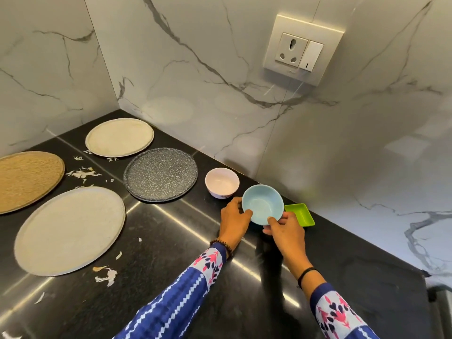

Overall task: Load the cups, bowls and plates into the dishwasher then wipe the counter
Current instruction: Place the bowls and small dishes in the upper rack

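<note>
A light blue bowl (pixel 262 202) is tilted toward me above the black counter (pixel 171 243), gripped by both hands. My left hand (pixel 233 217) pinches its left rim and my right hand (pixel 285 228) pinches its lower right rim. Just left of it a white bowl (pixel 221 182) stands upright. A dark speckled plate (pixel 160 173) lies left of that. A cream plate (pixel 119 137) sits at the back, a large grey plate (pixel 69 230) at the front left and a tan plate (pixel 25 179) at the far left edge.
A small green square dish (pixel 301 214) rests behind my right hand by the marble wall. Pale peel scraps (pixel 83 172) and more scraps (pixel 106 277) litter the counter between and in front of the plates. A wall socket (pixel 299 51) is above.
</note>
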Motion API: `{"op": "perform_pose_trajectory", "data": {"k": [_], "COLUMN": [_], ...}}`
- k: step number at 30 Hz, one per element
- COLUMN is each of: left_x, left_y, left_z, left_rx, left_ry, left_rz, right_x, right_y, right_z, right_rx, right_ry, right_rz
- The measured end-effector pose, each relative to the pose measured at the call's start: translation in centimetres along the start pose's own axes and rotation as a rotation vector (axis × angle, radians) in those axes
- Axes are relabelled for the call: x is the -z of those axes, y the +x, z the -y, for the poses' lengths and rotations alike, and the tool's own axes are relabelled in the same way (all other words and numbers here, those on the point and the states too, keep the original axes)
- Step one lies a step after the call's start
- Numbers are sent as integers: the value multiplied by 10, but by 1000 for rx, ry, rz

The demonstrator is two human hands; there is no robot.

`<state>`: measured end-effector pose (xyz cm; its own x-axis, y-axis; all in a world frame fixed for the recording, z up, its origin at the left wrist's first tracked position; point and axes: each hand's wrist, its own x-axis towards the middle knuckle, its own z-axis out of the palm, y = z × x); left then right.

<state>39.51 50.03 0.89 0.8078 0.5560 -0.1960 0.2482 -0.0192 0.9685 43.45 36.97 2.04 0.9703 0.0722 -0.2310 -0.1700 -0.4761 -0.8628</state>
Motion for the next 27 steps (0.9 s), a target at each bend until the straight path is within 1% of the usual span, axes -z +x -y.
{"op": "perform_pose_trajectory", "data": {"k": [5,10,14,18,22,27], "left_x": [22,36,28,14,-2,-27], "left_y": [-63,-131,-176,-217,-255,-309], "left_z": [-5,0,12,25,33,42], "left_rx": [20,45,39,7,20,4], "left_ry": [-108,-114,-77,-25,-20,58], "left_rz": [64,241,401,532,684,919], "right_x": [23,46,62,80,105,138], "right_y": [-66,-145,-205,-259,-303,-365], "right_z": [-14,-45,-64,-90,-112,-150], "right_rx": [-40,-171,-233,-245,-286,-423], "right_ry": [98,369,525,550,617,901], "right_rz": [25,7,-91,-173,-286,-468]}}
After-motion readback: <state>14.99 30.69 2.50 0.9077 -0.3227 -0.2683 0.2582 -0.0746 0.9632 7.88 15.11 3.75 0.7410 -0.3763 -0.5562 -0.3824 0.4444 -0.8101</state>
